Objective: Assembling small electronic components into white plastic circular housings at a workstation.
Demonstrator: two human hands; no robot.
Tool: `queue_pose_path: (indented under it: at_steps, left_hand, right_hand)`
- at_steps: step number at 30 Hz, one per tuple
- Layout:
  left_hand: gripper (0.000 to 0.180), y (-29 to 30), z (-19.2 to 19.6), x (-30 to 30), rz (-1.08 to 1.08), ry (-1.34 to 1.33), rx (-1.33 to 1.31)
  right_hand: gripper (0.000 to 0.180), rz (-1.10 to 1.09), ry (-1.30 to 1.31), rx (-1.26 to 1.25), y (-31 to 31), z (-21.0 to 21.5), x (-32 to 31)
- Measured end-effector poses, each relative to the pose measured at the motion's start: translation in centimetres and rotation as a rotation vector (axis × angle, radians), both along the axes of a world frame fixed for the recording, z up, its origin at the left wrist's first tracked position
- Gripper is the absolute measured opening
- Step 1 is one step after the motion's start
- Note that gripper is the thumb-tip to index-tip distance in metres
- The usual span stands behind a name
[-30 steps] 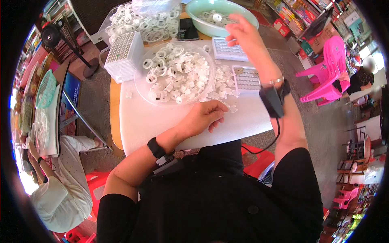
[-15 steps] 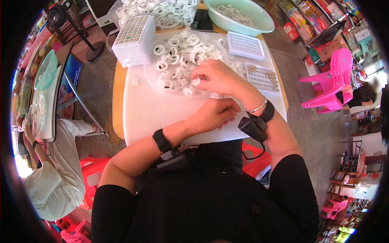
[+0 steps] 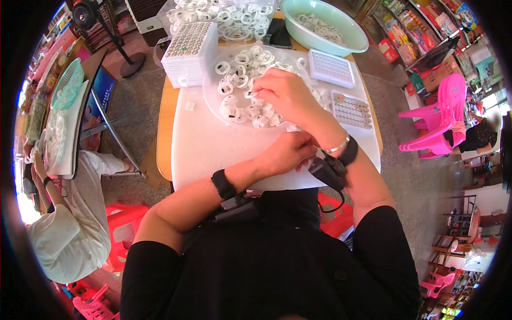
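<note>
A heap of small white plastic ring-shaped parts point(image 3: 261, 114) lies on a round clear tray point(image 3: 212, 96) on the white tabletop. My right hand point(image 3: 288, 96) reaches over the heap, thumb and fingertips pinched together at a white plastic ring point(image 3: 249, 94). Its fingertips partly cover that ring. Nearer to me, my left hand point(image 3: 287, 153) hovers above the table's front part, palm down with the fingers curled inward. Whatever lies in those fingers is hidden. Right of my right hand sits a shallow tray with rows of small metal pieces point(image 3: 352, 110).
Stacked white trays point(image 3: 189, 56) stand left of the heap. Behind are a clear bin of white rings point(image 3: 224, 21) and a green basin point(image 3: 352, 45). A white slotted tray point(image 3: 332, 68) lies at the right. Another person point(image 3: 69, 234) sits at the left table.
The whole view has shifted slightly. My right hand has moved left and farther out over the heap. My left hand stays curled near the table's front.
</note>
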State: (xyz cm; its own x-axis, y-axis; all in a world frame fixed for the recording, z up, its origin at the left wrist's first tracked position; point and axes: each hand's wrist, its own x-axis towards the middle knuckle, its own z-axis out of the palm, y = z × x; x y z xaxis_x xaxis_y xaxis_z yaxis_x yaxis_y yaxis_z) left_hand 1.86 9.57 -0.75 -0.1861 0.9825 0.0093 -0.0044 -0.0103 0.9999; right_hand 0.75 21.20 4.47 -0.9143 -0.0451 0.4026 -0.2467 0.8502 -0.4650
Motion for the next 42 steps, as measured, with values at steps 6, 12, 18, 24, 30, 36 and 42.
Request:
queue_pose_path:
  at_steps: [6,12,18,24,30,36,42]
  left_hand:
    - [0.025,-0.6,0.8,0.1,0.033,-0.278,-0.032]
    - [0.038,-0.9,1.7,-0.2,0.0,-0.732,0.04]
    - [0.033,-0.7,1.4,0.2,-0.059,-0.69,0.017]
    - [0.032,-0.6,1.7,1.0,-0.035,-0.543,0.02]
    - [0.031,-0.2,1.2,0.2,-0.096,-0.72,-0.018]
    - [0.027,-0.5,1.0,0.0,-0.084,-0.708,-0.047]
    - [0.029,-0.4,1.3,0.5,-0.089,-0.61,-0.128]
  right_hand:
    - [0.016,-0.27,0.268,-0.044,-0.6,1.7,9.4]
    - [0.026,-0.475,0.35,-0.139,-1.7,-0.4,15.1]
    - [0.026,-0.431,0.299,-0.232,-1.9,-1.4,16.3]
    - [0.018,-0.489,0.138,-0.578,-2.0,-1.0,17.0]
    - [0.013,-0.466,0.1,-1.024,-2.0,-1.4,16.9]
    - [0.012,-0.514,0.079,-0.861,-2.1,-1.5,16.4]
    - [0.011,-0.765,0.263,-0.446,6.2,-3.2,14.5]
